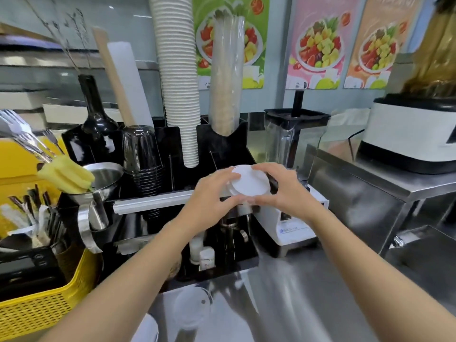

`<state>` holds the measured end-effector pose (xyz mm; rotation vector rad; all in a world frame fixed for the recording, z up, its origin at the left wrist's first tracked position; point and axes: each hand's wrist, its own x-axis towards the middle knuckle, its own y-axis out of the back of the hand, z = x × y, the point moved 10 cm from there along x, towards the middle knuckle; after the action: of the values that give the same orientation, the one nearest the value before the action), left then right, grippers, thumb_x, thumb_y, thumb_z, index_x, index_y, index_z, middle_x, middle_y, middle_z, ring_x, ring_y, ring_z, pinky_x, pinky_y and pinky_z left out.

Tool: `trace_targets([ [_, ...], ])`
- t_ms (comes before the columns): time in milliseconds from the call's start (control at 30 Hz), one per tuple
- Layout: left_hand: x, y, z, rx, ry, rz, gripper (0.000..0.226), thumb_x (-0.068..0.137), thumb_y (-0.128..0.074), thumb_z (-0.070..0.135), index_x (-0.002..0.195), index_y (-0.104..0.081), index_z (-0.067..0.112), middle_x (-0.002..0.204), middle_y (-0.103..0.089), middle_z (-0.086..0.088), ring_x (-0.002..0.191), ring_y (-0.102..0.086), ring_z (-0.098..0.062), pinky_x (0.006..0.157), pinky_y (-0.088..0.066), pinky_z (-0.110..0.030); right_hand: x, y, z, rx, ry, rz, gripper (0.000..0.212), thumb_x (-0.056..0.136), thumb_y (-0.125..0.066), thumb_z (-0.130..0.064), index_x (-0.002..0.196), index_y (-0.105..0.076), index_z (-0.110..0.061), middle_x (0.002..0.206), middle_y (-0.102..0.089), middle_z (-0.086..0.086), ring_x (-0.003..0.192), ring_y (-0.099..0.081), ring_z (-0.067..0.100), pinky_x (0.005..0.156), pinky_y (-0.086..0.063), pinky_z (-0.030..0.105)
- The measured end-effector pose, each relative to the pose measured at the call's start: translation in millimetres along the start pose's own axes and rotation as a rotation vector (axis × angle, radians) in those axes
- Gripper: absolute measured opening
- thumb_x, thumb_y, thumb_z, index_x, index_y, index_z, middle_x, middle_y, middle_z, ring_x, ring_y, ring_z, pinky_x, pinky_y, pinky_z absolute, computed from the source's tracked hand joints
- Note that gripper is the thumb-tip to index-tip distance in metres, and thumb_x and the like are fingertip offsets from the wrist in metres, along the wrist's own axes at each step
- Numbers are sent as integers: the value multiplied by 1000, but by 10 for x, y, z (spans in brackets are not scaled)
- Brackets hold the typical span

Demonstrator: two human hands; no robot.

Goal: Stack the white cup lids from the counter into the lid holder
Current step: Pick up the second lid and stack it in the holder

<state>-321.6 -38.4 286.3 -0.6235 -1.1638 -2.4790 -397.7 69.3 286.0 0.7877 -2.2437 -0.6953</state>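
A small stack of white lids (249, 182) is held tilted in the air between both hands, above the black organiser (222, 144) at the back of the worktop (283, 292). The left hand (209, 193) curls its fingers around the stack's left rim; the right hand (278, 188) pinches the right rim, thumb below. Right behind stand a tall column of white paper cups (179, 82) and a sleeve of clear cups (225, 77), both rising from the organiser. A blender (293, 144) stands just beside the right hand. More lids (192, 308) lie blurred on the worktop's near edge. A yellow basket (47, 307) sits at the left.
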Motion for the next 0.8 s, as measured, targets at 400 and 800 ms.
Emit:
trace_targets([
  [400, 746, 121, -444, 274, 38, -56, 41, 82, -62, 39, 117, -58, 17, 124, -59, -2, 119, -46, -22, 104, -33, -41, 896, -30, 309, -138, -86, -92, 50, 66, -74, -46, 107, -49, -34, 118, -46, -1, 112, -26, 23, 84, -26, 35],
  [800, 817, -155, -714, 442, -52, -133, 35, 87, -53, 42, 112, -59, 19, 111, -64, 2, 123, -44, -18, 104, -24, -34, 1037, -263, 645, -233, -82, -139, 49, 68, -71, -51, 107, -50, -31, 128, -40, -4, 127, -17, 25, 97, -14, 29],
])
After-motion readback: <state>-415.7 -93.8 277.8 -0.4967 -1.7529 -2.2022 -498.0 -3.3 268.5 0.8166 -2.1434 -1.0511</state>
